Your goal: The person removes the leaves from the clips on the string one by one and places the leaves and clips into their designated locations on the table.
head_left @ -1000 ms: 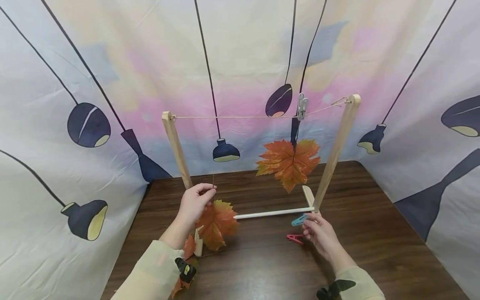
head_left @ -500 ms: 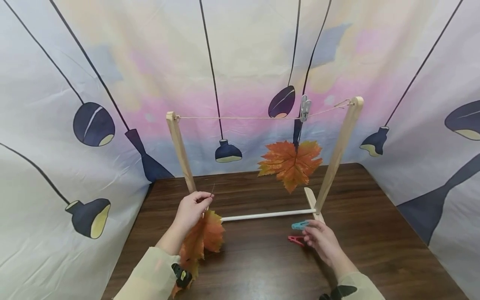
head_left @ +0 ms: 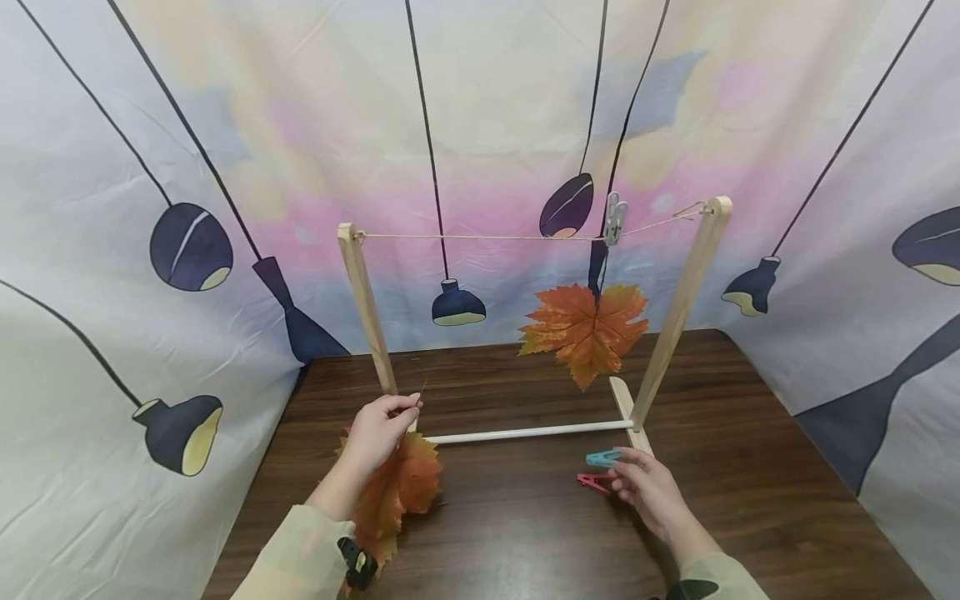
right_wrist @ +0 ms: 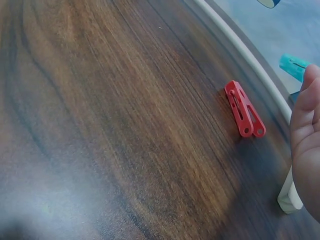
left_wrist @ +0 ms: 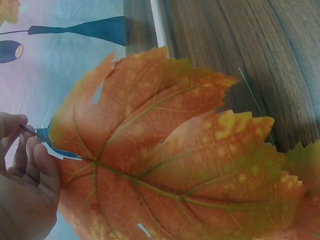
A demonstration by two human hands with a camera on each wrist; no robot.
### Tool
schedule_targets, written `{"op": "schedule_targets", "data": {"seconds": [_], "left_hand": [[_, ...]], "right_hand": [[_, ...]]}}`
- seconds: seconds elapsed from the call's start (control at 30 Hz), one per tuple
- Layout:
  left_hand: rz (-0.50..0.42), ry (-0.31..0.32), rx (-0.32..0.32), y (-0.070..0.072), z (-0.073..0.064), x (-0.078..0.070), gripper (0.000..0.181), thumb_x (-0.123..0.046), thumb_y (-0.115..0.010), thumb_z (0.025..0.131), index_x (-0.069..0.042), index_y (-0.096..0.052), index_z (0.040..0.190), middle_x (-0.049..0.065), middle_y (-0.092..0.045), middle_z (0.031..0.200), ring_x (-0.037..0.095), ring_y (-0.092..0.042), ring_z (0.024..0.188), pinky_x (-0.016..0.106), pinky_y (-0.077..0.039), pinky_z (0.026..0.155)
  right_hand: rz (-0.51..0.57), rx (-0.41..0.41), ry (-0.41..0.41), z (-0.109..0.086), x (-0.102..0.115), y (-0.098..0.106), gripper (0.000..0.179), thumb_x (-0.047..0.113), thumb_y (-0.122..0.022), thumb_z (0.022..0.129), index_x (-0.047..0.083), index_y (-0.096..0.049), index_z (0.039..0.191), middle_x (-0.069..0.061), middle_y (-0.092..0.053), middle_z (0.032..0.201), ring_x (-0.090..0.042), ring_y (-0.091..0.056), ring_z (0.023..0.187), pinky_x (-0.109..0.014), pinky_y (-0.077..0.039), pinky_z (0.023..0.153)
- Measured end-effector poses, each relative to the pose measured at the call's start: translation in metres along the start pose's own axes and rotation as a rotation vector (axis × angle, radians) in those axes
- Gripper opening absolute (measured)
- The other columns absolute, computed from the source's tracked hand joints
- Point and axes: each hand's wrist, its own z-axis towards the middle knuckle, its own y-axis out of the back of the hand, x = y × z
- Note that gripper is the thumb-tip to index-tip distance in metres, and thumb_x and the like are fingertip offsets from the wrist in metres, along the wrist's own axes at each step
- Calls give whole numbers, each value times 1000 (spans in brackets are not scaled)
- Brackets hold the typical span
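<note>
Counting first the hands, two: the left hand (head_left: 378,429) pinches, between thumb and curled fingers, the stem (left_wrist: 31,132) of one orange maple leaf (head_left: 412,479), held at the left near the frame's left post (head_left: 367,308); the right hand (head_left: 652,496) pinches one blue clothespin (head_left: 602,458) at the right, near side of the frame. Clothespins, three in all: the blue one in the fingers; one red clothespin (right_wrist: 244,110) lying on the table (head_left: 510,533); one grey clothespin (head_left: 615,218) on the string (head_left: 480,237), right of its middle. Leaves, three at least: the held one; one hanging leaf (head_left: 588,329) below the grey clothespin; one further leaf (left_wrist: 307,170), only its edge showing in the left wrist view. Posts, two, wooden: the left one and the right post (head_left: 682,308), joined by one string above and one white rod (head_left: 525,432) low down. Wooden foot (head_left: 622,400), one plainly visible, under the right post. By view: the left wrist camera gives the held leaf's veins and yellow mottling; the right wrist camera shows the red clothespin apart from the right hand, a gap the head view leaves unclear. Backdrop (head_left: 487,108), cloth, printed with dark lamps, at the far side.
</note>
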Motion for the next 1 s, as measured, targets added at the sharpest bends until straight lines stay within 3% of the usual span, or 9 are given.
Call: {"op": "schedule_targets", "data": {"seconds": [0.3,0.57,1.0], "left_hand": [[126,-72,-6,4,-2,10,16,-11,-64,89,-3,-72,99,8,-67,101,23,-62,93,32,-49,75],[196,-108,-26,7,-6,18,12,-10,-65,87,-7,-73,95,5,-67,96,23,-62,90,35,-48,78],[277,-100,14,14,-11,36,13,-11,-65,85,-8,-73,95,3,-66,93,21,-60,86,37,-47,76]], "right_hand": [[14,3,-16,-2,-4,2,48,7,-51,91,-3,-38,136,-7,-60,87,-13,-57,70,-22,-48,61],[25,-22,-31,-4,-6,8,49,6,-52,90,-4,-38,136,-8,-61,86,-12,-57,69,-21,-47,60],[9,-45,-48,-8,-11,18,51,11,-54,92,-2,-37,138,-9,-62,90,-12,-58,72,-22,-48,62]]}}
